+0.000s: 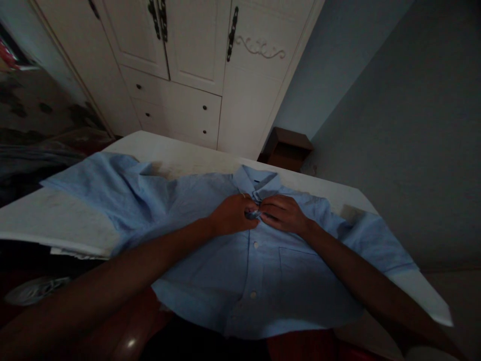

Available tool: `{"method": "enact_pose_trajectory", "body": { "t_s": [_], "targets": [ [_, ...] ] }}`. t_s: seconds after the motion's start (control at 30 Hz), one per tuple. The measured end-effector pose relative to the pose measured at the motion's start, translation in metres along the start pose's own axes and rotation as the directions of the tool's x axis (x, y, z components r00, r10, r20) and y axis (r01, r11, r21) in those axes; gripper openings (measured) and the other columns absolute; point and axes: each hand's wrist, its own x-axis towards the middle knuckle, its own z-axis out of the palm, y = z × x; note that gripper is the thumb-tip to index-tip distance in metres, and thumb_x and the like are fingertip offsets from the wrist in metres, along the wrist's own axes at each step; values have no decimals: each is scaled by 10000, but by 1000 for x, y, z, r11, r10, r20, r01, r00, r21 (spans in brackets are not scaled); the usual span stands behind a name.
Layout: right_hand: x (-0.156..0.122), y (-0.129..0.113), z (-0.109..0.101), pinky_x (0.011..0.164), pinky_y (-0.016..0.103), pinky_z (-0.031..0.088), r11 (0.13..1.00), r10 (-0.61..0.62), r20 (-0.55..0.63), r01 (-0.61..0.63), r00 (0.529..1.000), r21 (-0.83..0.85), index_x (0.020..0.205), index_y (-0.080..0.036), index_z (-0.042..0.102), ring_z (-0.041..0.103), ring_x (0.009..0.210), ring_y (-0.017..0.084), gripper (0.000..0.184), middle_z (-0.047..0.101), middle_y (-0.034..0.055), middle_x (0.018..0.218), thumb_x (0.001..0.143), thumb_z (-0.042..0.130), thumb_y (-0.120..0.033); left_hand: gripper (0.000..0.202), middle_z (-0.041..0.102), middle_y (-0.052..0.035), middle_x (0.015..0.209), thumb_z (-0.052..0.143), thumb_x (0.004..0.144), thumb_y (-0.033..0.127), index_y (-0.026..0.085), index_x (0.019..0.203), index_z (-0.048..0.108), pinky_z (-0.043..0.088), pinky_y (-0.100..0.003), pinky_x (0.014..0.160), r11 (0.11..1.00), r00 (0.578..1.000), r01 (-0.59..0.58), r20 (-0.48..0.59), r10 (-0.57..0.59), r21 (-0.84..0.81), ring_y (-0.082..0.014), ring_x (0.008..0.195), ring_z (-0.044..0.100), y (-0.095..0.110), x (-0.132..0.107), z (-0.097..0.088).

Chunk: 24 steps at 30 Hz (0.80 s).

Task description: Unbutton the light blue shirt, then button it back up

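Observation:
A light blue short-sleeved shirt (221, 265) lies front side up, its collar pointing away from me and its sleeves spread to both sides. Just below the collar, my left hand (235, 215) pinches the front placket. My right hand (283, 213) meets it there, fingers closed on the same bit of cloth. The cloth is bunched between the fingertips, and any button at that spot is hidden. Further down the placket, a white button (256, 245) and a lower button (253, 295) show. A chest pocket (296, 260) sits partly beneath my right forearm.
The shirt rests on a white table (48, 220), overhanging its near edge. Beyond stands a white wardrobe (195, 45) with dark handles. A brown wooden box-like stand (289, 145) is behind the table, beside a grey wall. Below left is a pale object (35, 291).

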Motion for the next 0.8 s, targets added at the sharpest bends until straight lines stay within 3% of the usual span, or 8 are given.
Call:
{"method": "enact_pose_trajectory", "body": {
  "t_s": [0.27,0.6,0.8],
  "targets": [
    [0,-1,0,720,287,532,995,95,-44,-93,994,44,1046,-193,606,652,895,185,188,679,95,1012,895,598,-305,208,732,-39,873,560,758,158,196,842,746,508,-309,833,997,992,73,-104,-73,-1,-177,819,659,4,-1,5],
    [6,-3,-3,638,265,493,999,43,-43,-44,998,-12,868,-182,605,636,746,163,141,681,66,843,902,600,-318,296,755,-56,983,622,781,216,197,1059,721,545,-316,846,991,981,136,-141,-134,5,-188,855,706,3,-4,3],
    [3,0,-4,665,262,479,998,56,46,-56,997,-11,823,-194,640,637,738,144,214,699,44,811,939,544,-346,236,761,-30,929,619,794,180,201,1007,721,544,-288,825,994,983,103,-149,-109,-45,-171,849,709,6,-5,-1]
  ]
}}
